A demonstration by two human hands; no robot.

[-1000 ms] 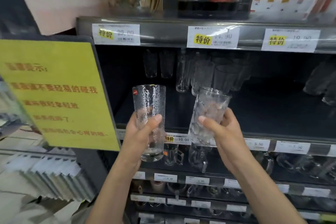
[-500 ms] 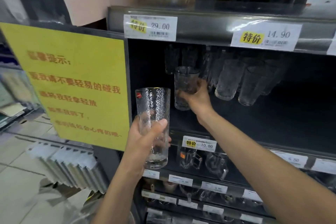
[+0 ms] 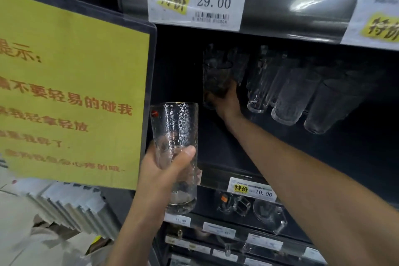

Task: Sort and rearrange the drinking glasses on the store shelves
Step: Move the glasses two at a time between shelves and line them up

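A tall, clear drinking glass with a hammered texture point(image 3: 174, 127) is held upright in front of the dark shelving. It is gripped around its lower half by the left hand point(image 3: 159, 177), with the thumb laid across the front and the fingers curled round the far side. A small red sticker point(image 3: 154, 112) is seen just below its rim. This glass is kept outside the shelf, just beside the edge of a large yellow notice with red Chinese lettering point(image 3: 71, 93).

The right hand point(image 3: 226, 103) is stretched deep into the dark middle shelf point(image 3: 216, 153), where a second clear textured tumbler point(image 3: 217, 75) is clasped low down, the fingers wrapped round its base. This tumbler is found at the left end of the shelf, near the back. Whether its base is touching the shelf cannot be told, as the spot is dim and blurred. Just to its right a row of similar clear tumblers point(image 3: 295, 97) is ranged along the shelf, and further glasses are faintly made out behind.

A white price label marked 29.00 point(image 3: 197, 3) is fixed to the shelf edge above, and a smaller label marked 10.00 point(image 3: 252, 189) to the edge below. Clear glass mugs with handles point(image 3: 241, 205) are seen on the lower shelf. A stack of flat white packets point(image 3: 71, 207) is seen at the lower left.
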